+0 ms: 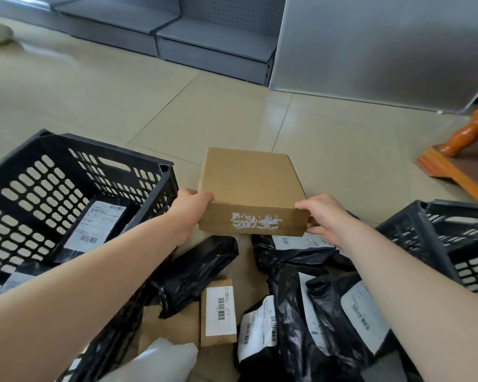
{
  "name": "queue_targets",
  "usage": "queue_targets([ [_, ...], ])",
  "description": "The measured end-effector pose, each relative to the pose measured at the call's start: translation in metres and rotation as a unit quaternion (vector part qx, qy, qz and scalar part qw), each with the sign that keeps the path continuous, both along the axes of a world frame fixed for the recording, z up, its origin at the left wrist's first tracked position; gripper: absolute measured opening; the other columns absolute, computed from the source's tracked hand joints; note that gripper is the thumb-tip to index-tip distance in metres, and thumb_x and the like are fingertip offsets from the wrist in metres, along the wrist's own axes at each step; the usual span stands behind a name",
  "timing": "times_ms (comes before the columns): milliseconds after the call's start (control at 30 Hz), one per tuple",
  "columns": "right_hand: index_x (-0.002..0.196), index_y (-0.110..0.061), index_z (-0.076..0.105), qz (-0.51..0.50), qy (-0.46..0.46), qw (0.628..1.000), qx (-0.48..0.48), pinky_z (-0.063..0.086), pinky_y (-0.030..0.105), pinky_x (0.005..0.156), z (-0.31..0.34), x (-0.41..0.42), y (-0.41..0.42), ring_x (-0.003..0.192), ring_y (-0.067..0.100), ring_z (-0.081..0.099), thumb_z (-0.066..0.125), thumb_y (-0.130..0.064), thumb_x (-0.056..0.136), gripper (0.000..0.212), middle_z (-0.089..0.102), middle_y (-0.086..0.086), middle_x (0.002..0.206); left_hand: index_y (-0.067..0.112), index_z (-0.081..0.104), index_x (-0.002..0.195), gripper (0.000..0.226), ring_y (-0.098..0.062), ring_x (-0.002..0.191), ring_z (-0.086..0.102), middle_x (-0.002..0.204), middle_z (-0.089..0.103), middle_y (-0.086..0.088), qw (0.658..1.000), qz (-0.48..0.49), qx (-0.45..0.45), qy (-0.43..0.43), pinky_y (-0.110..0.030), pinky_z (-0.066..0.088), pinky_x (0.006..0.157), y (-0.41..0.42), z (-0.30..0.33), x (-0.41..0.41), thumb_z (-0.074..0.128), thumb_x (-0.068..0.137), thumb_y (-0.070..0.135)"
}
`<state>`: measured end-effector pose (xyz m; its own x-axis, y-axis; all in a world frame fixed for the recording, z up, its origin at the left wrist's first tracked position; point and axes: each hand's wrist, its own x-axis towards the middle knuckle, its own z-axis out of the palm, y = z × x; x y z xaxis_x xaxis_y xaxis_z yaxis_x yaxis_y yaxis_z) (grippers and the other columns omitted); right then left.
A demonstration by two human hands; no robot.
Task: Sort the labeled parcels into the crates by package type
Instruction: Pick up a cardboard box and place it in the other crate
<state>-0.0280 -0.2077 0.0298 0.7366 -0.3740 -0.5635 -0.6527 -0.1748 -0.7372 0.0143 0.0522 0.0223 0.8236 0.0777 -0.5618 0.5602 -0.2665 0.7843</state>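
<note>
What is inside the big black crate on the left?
The black slotted plastic crate on the left holds a flat black parcel with a white barcode label, leaning against its wall. The left forearm covers the crate's near part, so anything there is hidden.

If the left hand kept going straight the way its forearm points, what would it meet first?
The cardboard box itself: the left hand already grips its near left corner. Beyond the box, only bare floor shows, though depth is hard to judge.

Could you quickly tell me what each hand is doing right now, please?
Left hand: holds the cardboard box's left end.
Right hand: grips the box's right end.
</note>
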Motion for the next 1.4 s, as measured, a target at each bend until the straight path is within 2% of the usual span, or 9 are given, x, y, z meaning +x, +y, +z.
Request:
queue_targets([
  [133,0.101,-0.004,0.061,-0.008,-0.037,0.999,-0.014,0.053,0.039,0.082,0.032,-0.018,0.000,0.093,0.023,0.061,0.062,-0.016,0.095,0.013,0.064,0.015,0.110,0.013,0.038,0.133,0.052,-0.024,0.109,0.055,0.112,0.054,-0.003,1.000,0.006,-0.007,-0.026,-0.046,0.049,0.100,0.000,0.028,-0.013,0.060,0.091,0.033],
  [333,0.132,-0.012,0.052,-0.066,-0.112,0.991,-0.024,0.048,0.047,0.099,0.077,-0.044,0.014,0.112,0.025,0.057,0.064,-0.037,0.092,0.049,0.059,0.003,0.125,0.012,0.045,0.123,0.044,-0.023,0.106,0.059,0.112,0.057,-0.005,0.997,0.018,-0.033,-0.074,-0.048,0.051,0.099,0.006,0.080,-0.028,0.059,0.090,0.039],
  [400,0.128,-0.014,0.052,-0.084,-0.144,0.986,-0.022,0.051,0.043,0.093,0.090,-0.054,0.020,0.109,0.024,0.059,0.065,-0.042,0.091,0.049,0.060,0.002,0.123,0.017,0.041,0.133,0.057,-0.024,0.109,0.057,0.117,0.055,-0.004,0.996,0.012,-0.019,-0.087,-0.047,0.050,0.099,0.011,0.092,-0.031,0.059,0.088,0.046],
  [633,0.125,-0.023,0.047,-0.118,-0.223,0.968,-0.015,0.038,0.036,0.082,0.137,-0.080,0.037,0.098,0.016,0.048,0.051,-0.045,0.098,0.035,0.049,-0.010,0.102,0.020,0.043,0.128,0.049,-0.025,0.108,0.057,0.110,0.054,-0.002,0.994,0.041,-0.039,-0.096,-0.048,0.052,0.096,0.017,0.132,-0.049,0.057,0.091,0.050],
  [900,0.112,-0.028,0.049,-0.108,-0.236,0.966,0.004,0.037,0.034,0.089,0.163,-0.084,0.023,0.105,0.016,0.050,0.048,-0.045,0.100,0.021,0.054,-0.006,0.115,0.021,0.044,0.136,0.056,-0.023,0.108,0.055,0.110,0.053,0.002,0.991,0.053,-0.053,-0.107,-0.047,0.048,0.100,0.015,0.133,-0.062,0.049,0.092,0.055],
  [1100,0.094,-0.024,0.055,-0.110,-0.202,0.973,0.009,0.046,0.039,0.090,0.168,-0.075,0.018,0.089,0.013,0.055,0.048,-0.049,0.098,0.026,0.059,-0.005,0.099,0.024,0.050,0.129,0.046,-0.022,0.108,0.062,0.119,0.061,-0.003,0.986,0.046,-0.109,-0.119,-0.041,0.055,0.091,0.012,0.135,-0.056,0.049,0.094,0.052],
  [1167,0.093,-0.022,0.058,-0.104,-0.204,0.973,0.006,0.048,0.042,0.096,0.168,-0.075,0.016,0.098,0.020,0.059,0.050,-0.055,0.094,0.033,0.064,0.001,0.106,0.026,0.053,0.131,0.046,-0.021,0.108,0.065,0.120,0.065,-0.004,0.983,0.030,-0.131,-0.122,-0.036,0.055,0.089,0.013,0.134,-0.054,0.046,0.095,0.053],
  [1333,0.129,-0.026,0.060,-0.089,-0.223,0.970,0.026,0.041,0.048,0.108,0.170,-0.076,0.016,0.120,0.020,0.056,0.061,-0.083,0.063,0.086,0.063,-0.006,0.128,0.022,0.057,0.133,0.060,-0.018,0.109,0.067,0.120,0.067,0.000,0.979,0.020,-0.136,-0.151,-0.040,0.047,0.105,0.016,0.130,-0.052,0.048,0.088,0.060],
  [1400,0.127,-0.026,0.063,-0.083,-0.238,0.967,0.031,0.040,0.046,0.109,0.171,-0.076,0.015,0.120,0.017,0.057,0.066,-0.081,0.062,0.085,0.065,-0.008,0.126,0.021,0.055,0.135,0.072,-0.014,0.110,0.065,0.121,0.067,0.004,0.980,0.016,-0.122,-0.157,-0.040,0.042,0.110,0.016,0.129,-0.053,0.051,0.080,0.066],
])
